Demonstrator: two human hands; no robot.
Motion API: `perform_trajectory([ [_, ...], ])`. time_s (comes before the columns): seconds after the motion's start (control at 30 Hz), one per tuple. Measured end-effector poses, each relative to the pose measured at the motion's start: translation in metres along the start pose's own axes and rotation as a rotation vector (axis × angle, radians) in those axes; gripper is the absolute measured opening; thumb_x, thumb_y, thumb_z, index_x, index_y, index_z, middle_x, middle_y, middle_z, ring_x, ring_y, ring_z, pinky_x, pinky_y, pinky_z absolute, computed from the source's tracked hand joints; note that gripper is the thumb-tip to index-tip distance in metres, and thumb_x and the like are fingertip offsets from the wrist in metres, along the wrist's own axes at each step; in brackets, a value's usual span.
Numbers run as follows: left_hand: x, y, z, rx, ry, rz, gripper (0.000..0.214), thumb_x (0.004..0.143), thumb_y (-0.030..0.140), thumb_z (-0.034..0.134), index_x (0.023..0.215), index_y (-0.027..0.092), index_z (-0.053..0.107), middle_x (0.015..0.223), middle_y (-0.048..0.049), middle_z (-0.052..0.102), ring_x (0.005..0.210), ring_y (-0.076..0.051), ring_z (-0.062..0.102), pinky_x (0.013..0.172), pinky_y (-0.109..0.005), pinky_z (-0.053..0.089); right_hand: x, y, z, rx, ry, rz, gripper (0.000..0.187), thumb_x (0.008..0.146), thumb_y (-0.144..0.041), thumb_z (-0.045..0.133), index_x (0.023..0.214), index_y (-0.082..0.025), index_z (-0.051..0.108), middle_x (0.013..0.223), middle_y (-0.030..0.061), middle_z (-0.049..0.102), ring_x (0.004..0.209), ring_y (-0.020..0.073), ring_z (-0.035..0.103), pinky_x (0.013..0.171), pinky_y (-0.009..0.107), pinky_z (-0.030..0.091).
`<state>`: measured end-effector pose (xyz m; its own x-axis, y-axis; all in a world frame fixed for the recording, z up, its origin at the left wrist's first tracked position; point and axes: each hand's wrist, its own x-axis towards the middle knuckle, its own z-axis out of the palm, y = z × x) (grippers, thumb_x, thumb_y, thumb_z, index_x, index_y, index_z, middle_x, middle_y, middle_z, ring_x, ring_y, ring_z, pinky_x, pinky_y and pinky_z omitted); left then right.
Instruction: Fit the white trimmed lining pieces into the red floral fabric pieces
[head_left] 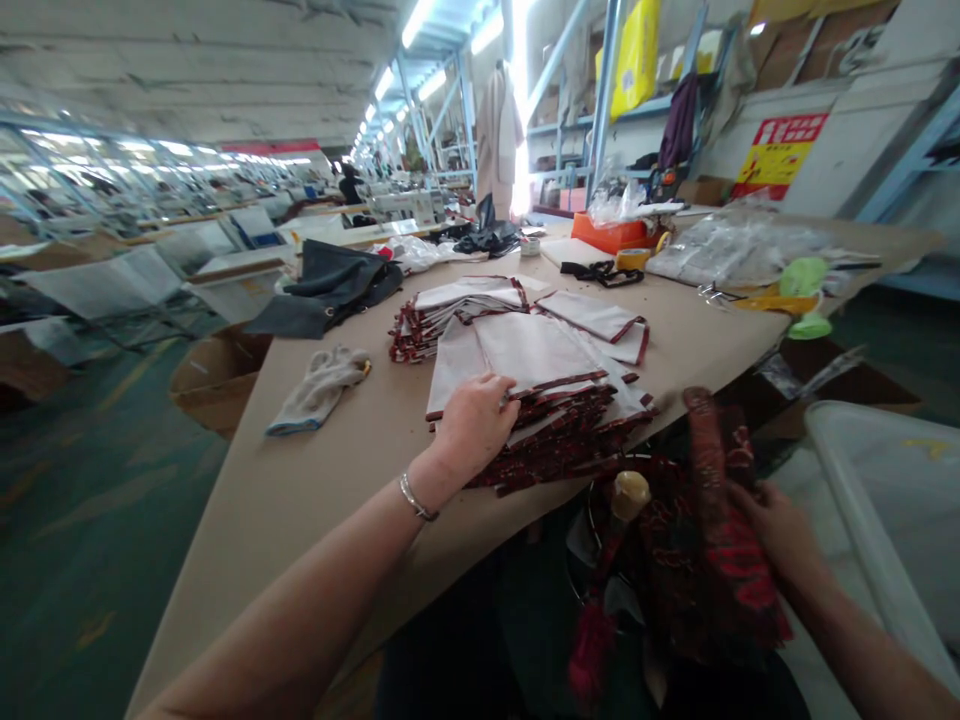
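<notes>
A stack of white cloth pieces with dark red patterned edging [536,350] lies at the table's near edge. My left hand [476,425] rests on it, fingers bent and closed at the front edge of the top piece. Lower right, my right hand [776,525] grips a dark red patterned cloth [739,560], which hangs beside the table and is blurred by motion. Part of that hand's fingers is hidden by the cloth. Near it, below the table edge, is a red tassel [591,645] beneath a pale yellowish knob [631,492].
Further piles of edged cloth [457,300] lie behind. A work glove [319,388] and dark grey fabric [334,285] are at left. Clear plastic bags [720,250], an orange box [611,232] and tape [632,259] sit farther back. A white bin [840,470] stands at right.
</notes>
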<state>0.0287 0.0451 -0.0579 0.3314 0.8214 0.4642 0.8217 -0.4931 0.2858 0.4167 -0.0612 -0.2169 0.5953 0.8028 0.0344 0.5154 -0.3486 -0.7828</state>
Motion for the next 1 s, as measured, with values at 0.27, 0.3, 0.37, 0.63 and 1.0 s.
perform_trajectory([
  [0.27, 0.009, 0.005, 0.002, 0.243, -0.11, 0.06, 0.025, 0.083, 0.017, 0.044, 0.083, 0.018, 0.069, 0.087, -0.0079, 0.07, 0.084, -0.022, 0.065, 0.074, -0.032, 0.048, -0.022, -0.02, 0.029, 0.055, 0.079, -0.11, 0.05, 0.076, -0.054, 0.052, 0.108, -0.017, 0.06, 0.106, 0.0139, 0.066, 0.096, 0.0288, 0.064, 0.087, 0.043, 0.049],
  [0.3, 0.01, 0.006, 0.002, 0.255, -0.123, 0.059, 0.025, 0.083, 0.017, 0.044, 0.081, 0.018, 0.069, 0.087, -0.0081, 0.07, 0.082, -0.023, 0.065, 0.072, -0.032, 0.048, -0.024, -0.05, 0.026, 0.112, 0.129, -0.225, 0.044, 0.08, -0.051, 0.051, 0.108, -0.018, 0.06, 0.106, 0.0122, 0.066, 0.094, 0.0263, 0.064, 0.087, 0.041, 0.049],
  [0.37, 0.014, 0.007, 0.002, 0.251, -0.136, 0.01, 0.025, 0.081, 0.017, 0.045, 0.08, 0.018, 0.07, 0.085, -0.008, 0.071, 0.079, -0.022, 0.065, 0.069, -0.031, 0.046, -0.029, -0.12, 0.021, 0.147, 0.162, -0.518, 0.031, 0.087, -0.043, 0.05, 0.104, -0.02, 0.062, 0.099, 0.008, 0.067, 0.09, 0.0218, 0.063, 0.086, 0.037, 0.049],
  [0.63, 0.028, 0.006, -0.019, 0.09, 0.02, -0.103, 0.016, 0.079, 0.021, 0.05, 0.077, 0.018, 0.066, 0.079, -0.0059, 0.07, 0.073, -0.019, 0.062, 0.065, -0.028, 0.042, -0.038, -0.318, 0.069, -0.327, -0.176, -1.249, 0.023, 0.088, -0.021, 0.052, 0.105, -0.015, 0.066, 0.103, 0.0106, 0.065, 0.103, 0.0266, 0.055, 0.09, 0.039, 0.045],
  [1.0, 0.023, -0.001, -0.031, 0.058, 0.078, -0.022, 0.015, 0.075, 0.013, 0.048, 0.07, 0.02, 0.06, 0.074, -0.0034, 0.065, 0.07, -0.017, 0.058, 0.065, -0.029, 0.041, -0.041, -0.336, 0.074, -0.608, -0.255, -1.225, 0.025, 0.09, -0.016, 0.043, 0.102, -0.015, 0.064, 0.1, 0.0122, 0.065, 0.098, 0.023, 0.059, 0.083, 0.034, 0.045],
])
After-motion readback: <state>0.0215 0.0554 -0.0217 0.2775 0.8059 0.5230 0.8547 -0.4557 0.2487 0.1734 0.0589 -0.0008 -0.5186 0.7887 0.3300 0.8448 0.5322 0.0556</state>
